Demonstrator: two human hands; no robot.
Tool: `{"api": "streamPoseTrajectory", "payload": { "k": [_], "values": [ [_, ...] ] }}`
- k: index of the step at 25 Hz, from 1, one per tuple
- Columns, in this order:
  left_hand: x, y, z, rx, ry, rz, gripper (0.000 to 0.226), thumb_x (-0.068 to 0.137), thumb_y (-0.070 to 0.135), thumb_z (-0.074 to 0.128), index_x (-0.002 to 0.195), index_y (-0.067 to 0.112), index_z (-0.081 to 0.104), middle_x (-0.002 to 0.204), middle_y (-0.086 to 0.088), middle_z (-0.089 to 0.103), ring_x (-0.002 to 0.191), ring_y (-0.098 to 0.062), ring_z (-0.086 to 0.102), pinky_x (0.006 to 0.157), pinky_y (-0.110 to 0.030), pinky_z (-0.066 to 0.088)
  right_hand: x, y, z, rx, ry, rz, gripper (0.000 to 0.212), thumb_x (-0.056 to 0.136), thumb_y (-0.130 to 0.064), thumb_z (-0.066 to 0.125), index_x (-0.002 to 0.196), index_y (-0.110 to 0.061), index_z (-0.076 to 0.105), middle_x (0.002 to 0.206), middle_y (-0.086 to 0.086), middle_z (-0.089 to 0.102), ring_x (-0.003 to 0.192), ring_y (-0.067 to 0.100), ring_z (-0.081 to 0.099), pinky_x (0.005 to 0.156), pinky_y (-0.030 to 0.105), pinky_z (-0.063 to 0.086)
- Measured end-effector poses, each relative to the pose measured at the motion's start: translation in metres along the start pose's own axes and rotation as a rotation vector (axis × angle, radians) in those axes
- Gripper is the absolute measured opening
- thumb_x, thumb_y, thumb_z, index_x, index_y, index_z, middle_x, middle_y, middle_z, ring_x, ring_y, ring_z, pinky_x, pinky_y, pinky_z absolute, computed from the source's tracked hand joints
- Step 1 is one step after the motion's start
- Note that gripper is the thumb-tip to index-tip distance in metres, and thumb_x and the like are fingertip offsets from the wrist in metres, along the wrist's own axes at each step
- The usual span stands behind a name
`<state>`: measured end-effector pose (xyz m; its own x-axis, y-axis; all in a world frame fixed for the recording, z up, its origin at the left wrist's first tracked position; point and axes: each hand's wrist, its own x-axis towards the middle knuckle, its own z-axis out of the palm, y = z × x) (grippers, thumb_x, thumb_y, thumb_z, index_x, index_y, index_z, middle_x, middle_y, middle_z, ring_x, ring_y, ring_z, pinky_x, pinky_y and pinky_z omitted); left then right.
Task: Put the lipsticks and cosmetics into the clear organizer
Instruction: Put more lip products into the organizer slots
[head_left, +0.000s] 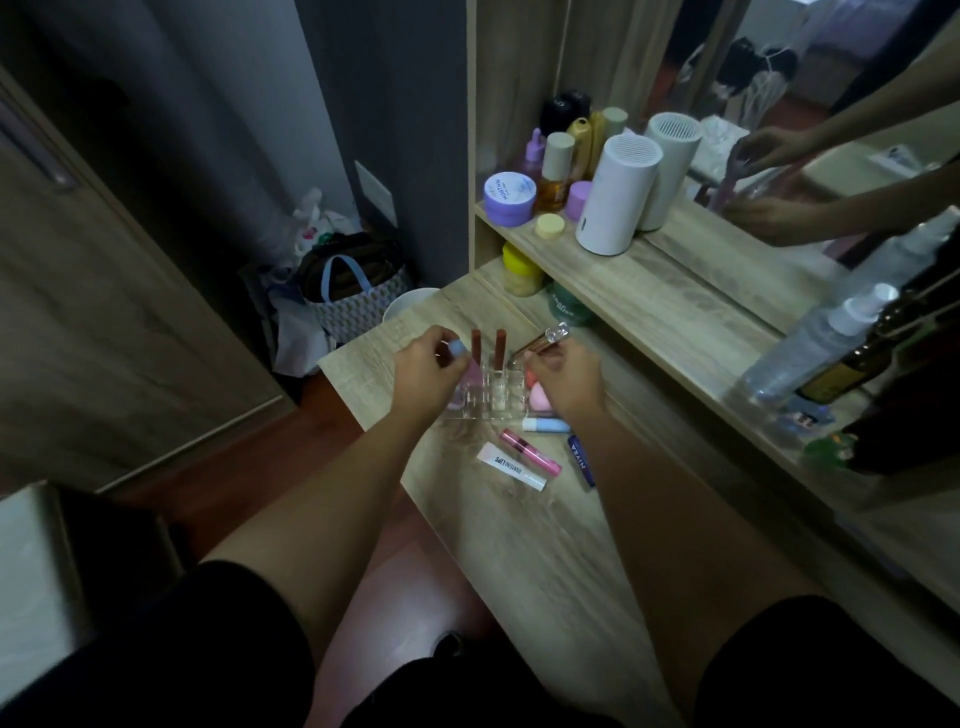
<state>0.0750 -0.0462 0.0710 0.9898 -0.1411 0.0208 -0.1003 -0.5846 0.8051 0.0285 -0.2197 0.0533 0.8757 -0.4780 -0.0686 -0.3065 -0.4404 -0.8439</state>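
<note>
The clear organizer (493, 397) stands on the wooden vanity top, between my hands. Two brown-red lip tubes (488, 347) stand upright in its back slots. My left hand (423, 376) grips a pink tube with a pale blue cap (457, 349) at the organizer's left side. My right hand (563, 379) holds a rose-gold tube with a clear faceted cap (545, 336), tilted above the organizer's right side. Pink sponges (535, 392) sit beside the organizer, partly behind my right hand. Nearer to me lie a white-and-blue stick (545, 426), a pink tube (530, 451), a white lip tube (511, 466) and a dark blue stick (582, 460).
A shelf at the back carries jars, bottles and a white cylinder (618, 195). A mirror (779, 130) reflects my hands. Spray bottles (826, 338) stand at the right. A white bowl (408, 306) sits at the table's far left corner. Bags (353, 291) lie on the floor.
</note>
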Motion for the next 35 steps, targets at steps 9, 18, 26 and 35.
{"api": "streamPoseTrajectory", "payload": {
  "k": [9, 18, 26, 35],
  "values": [
    [0.010, -0.011, 0.019, 0.123, -0.067, 0.101, 0.020, 0.078, 0.009, 0.068, 0.097, 0.005, 0.064, 0.089, -0.017, 0.069, 0.081, -0.027, 0.064, 0.075, -0.035, 0.051, 0.015, -0.002, 0.018, -0.129, -0.097, -0.017, 0.021, 0.087, -0.011, 0.064, 0.106, -0.001, 0.063, 0.103, 0.015, 0.072, 0.092, 0.021, 0.069, 0.076, 0.022, 0.048],
    [0.013, -0.024, 0.028, 0.062, -0.109, 0.049, 0.023, 0.080, 0.011, 0.068, 0.100, 0.004, 0.061, 0.088, -0.019, 0.069, 0.084, -0.027, 0.063, 0.079, -0.038, 0.055, 0.026, -0.002, 0.025, -0.378, -0.196, -0.049, 0.023, 0.091, -0.022, 0.059, 0.101, -0.003, 0.063, 0.099, 0.015, 0.071, 0.094, 0.027, 0.066, 0.095, 0.043, 0.049],
    [0.011, -0.020, 0.028, 0.080, -0.140, 0.073, 0.017, 0.080, 0.012, 0.069, 0.091, 0.002, 0.062, 0.085, -0.017, 0.070, 0.082, -0.029, 0.064, 0.084, -0.045, 0.053, 0.022, 0.003, 0.025, -0.405, -0.250, -0.017, 0.022, 0.090, -0.022, 0.059, 0.105, -0.005, 0.061, 0.099, 0.014, 0.071, 0.096, 0.027, 0.064, 0.098, 0.045, 0.047],
    [0.015, -0.020, 0.026, 0.065, -0.160, 0.070, 0.020, 0.080, 0.016, 0.070, 0.092, 0.002, 0.062, 0.087, -0.016, 0.071, 0.081, -0.027, 0.067, 0.083, -0.044, 0.056, 0.028, -0.004, 0.016, -0.119, -0.155, -0.018, 0.025, 0.086, -0.015, 0.064, 0.111, -0.009, 0.063, 0.094, 0.001, 0.069, 0.075, 0.004, 0.061, 0.075, 0.020, 0.051]
  ]
}}
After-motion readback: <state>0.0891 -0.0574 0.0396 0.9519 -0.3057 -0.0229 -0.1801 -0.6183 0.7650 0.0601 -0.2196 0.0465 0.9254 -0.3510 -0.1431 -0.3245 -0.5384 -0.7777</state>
